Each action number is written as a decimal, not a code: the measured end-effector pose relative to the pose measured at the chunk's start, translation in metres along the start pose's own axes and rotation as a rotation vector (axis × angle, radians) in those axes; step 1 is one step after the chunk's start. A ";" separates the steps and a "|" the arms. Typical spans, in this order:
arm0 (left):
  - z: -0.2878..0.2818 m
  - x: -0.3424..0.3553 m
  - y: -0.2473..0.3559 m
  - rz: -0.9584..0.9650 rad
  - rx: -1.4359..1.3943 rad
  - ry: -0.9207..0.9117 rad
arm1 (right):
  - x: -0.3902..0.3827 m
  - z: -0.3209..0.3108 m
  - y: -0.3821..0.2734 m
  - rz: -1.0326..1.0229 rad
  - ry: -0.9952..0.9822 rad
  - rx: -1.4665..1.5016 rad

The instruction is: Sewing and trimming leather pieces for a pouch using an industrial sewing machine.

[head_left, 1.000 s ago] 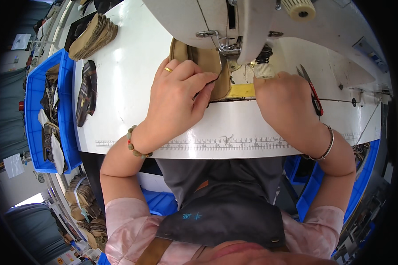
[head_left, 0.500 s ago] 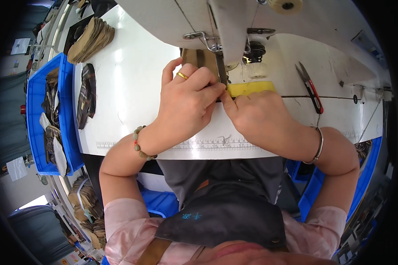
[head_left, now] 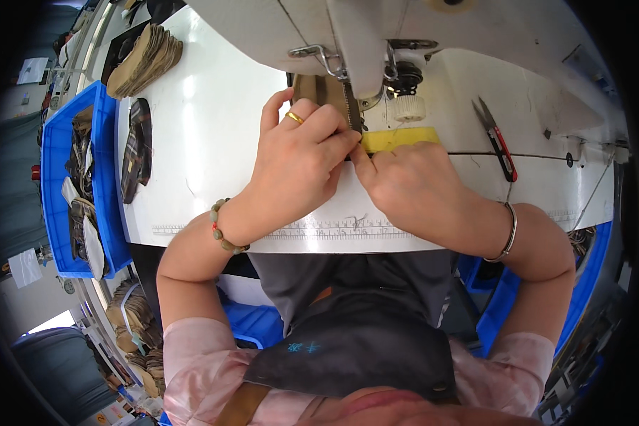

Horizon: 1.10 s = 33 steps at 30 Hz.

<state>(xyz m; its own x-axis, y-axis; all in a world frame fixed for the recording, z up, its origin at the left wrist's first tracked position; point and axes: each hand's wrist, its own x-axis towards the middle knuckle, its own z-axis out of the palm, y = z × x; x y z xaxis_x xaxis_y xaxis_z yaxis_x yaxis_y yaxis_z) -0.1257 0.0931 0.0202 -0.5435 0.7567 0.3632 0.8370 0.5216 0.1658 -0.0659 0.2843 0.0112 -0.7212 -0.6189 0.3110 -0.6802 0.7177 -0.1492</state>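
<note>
A brown fabric piece [head_left: 321,89] with a darker band and a zipper-like toothed strip [head_left: 351,106] along its right side lies beneath the head of a white sewing machine [head_left: 358,50]. My left hand [head_left: 302,153] rests over the near end of this fabric, its thumb and forefinger closed at the edge and its little finger lifted. Against those fingertips, my right hand [head_left: 412,181] pinches the near right corner, the other fingers curled in. The hands cover the near part of the fabric. A yellow block [head_left: 399,138] sits just beyond my right knuckles.
Red-and-black thread snips [head_left: 498,142] lie right of the machine. On the left are a stack of brown pieces [head_left: 145,60], plaid pieces [head_left: 138,149] and a blue bin [head_left: 106,177] of fabric parts. A printed ruler [head_left: 334,233] and thread scraps [head_left: 356,221] mark the table's front.
The whole view has shifted slightly. Both hands keep nearly the same pose and grip at the fabric's near edge.
</note>
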 end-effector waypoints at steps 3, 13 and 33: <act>0.002 0.001 -0.002 -0.026 -0.007 -0.003 | 0.000 0.003 0.001 0.028 -0.006 -0.057; 0.018 0.013 -0.028 -0.062 -0.096 0.103 | 0.014 0.013 0.017 0.131 -0.040 -0.164; -0.010 0.020 -0.048 0.065 -0.133 -0.157 | 0.010 0.010 0.022 0.094 0.041 0.007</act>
<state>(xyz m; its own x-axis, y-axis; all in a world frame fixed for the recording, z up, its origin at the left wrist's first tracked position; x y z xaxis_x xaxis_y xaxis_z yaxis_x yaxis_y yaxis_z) -0.1764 0.0794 0.0287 -0.4824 0.8447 0.2320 0.8662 0.4206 0.2698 -0.0895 0.2909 0.0021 -0.7759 -0.5355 0.3334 -0.6109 0.7696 -0.1856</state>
